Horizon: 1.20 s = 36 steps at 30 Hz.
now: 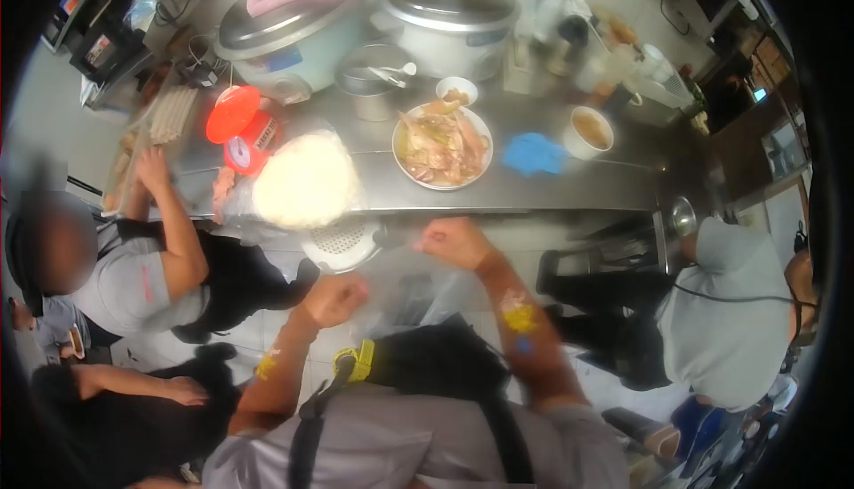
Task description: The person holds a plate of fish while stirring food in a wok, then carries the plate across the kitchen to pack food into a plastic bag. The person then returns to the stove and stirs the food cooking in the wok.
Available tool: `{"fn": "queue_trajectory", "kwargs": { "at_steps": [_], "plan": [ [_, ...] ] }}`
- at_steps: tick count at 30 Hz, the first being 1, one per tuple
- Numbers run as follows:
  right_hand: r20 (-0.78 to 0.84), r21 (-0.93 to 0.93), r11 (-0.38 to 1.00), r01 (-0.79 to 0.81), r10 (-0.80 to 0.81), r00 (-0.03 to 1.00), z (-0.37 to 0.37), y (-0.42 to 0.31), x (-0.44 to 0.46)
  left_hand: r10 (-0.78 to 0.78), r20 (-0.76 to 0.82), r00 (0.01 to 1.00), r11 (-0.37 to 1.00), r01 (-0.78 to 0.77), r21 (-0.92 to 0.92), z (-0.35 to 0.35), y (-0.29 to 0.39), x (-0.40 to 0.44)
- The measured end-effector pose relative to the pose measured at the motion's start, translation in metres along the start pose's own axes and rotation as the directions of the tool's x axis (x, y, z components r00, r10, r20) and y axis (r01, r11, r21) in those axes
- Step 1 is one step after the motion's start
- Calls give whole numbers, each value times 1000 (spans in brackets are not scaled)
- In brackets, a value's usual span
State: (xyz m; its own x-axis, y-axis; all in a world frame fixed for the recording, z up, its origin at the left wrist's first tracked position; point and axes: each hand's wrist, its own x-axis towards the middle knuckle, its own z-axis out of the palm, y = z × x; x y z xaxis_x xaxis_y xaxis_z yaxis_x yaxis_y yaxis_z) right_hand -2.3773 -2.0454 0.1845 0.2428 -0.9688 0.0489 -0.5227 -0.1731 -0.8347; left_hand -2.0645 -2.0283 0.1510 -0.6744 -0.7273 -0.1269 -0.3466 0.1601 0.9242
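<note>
A clear plastic bag (405, 277) hangs stretched between my two hands, below the counter's front edge. My left hand (334, 300) is closed on its left side. On the other side my right hand (454, 242) pinches the bag's upper corner, higher and nearer the counter. Beyond them on the steel counter is a white bowl of pale, raw-looking meat pieces (442, 145). A large plastic bag full of something whitish (307, 179) rests at the counter edge, left of the bowl. The bag's transparent film is blurred, so its opening cannot be made out.
An orange dial scale (245, 137), two large lidded cookers (449, 13), a metal pot (374, 80), a blue cloth-like item (535, 153) and a tub (589, 133) stand on the counter. A white perforated stool (342, 244) is below. People stand at left (133, 275) and right (725, 311).
</note>
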Motion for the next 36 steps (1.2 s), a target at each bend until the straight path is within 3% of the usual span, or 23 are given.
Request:
{"fn": "queue_trajectory", "kwargs": {
  "at_steps": [1,2,4,6,9,10,11,12,13,14,17,20,24,26,29,30,33,34,36],
  "plan": [
    [80,66,996,-53,48,996,-5,5,9,-8,-3,1000,982,7,-188,-11,-12,-1],
    [126,93,987,-132,120,985,-13,5,18,-57,-151,987,962,14,-272,-9,-8,4],
    [146,159,976,-148,125,981,-13,9,34,151,-389,909,987,-117,110,-6,17,32],
    [176,134,976,-174,150,973,-16,14,51,323,-406,855,901,-147,407,6,29,70],
    [203,303,938,-169,110,973,-47,5,62,-17,-128,992,974,45,223,-11,1,98],
    [159,361,919,-157,105,982,-59,14,61,-4,-108,994,993,-9,-114,-19,-2,93],
    [114,418,897,-141,102,988,-73,28,55,18,-94,995,897,-58,-439,-30,-1,83],
    [70,472,873,-124,103,992,-88,45,48,10,-105,994,920,-50,-388,-44,6,73],
    [-119,482,850,-212,303,946,-100,80,45,-140,-125,982,937,90,-339,-51,19,63],
    [-285,502,815,-289,472,835,-111,107,47,-109,-150,983,959,64,-277,-53,35,57],
    [-240,359,826,-435,532,812,-145,111,65,-121,-192,974,979,84,-188,-49,75,53],
    [-33,442,790,-426,489,872,-172,131,91,-130,-230,964,983,94,-161,-43,106,58],
    [145,500,686,-529,535,832,-192,145,95,-69,-303,950,983,12,-185,-47,135,57],
    [81,566,710,-418,457,886,-186,165,100,-65,-330,942,976,-10,-219,-45,146,59],
    [1,608,724,-325,409,913,-176,170,90,-47,-497,867,999,50,-8,-52,153,72],
    [-22,615,726,-307,405,914,-171,168,82,55,-546,836,983,50,175,-51,152,75],
    [-35,646,684,-339,470,882,-169,160,49,113,-565,817,933,109,344,-49,166,81],
    [-21,689,670,-277,400,916,-173,157,36,73,-561,824,941,130,313,-50,167,86],
    [-67,678,682,-275,429,901,-179,157,21,-6,-548,836,953,172,251,-55,167,99]
  ]
}}
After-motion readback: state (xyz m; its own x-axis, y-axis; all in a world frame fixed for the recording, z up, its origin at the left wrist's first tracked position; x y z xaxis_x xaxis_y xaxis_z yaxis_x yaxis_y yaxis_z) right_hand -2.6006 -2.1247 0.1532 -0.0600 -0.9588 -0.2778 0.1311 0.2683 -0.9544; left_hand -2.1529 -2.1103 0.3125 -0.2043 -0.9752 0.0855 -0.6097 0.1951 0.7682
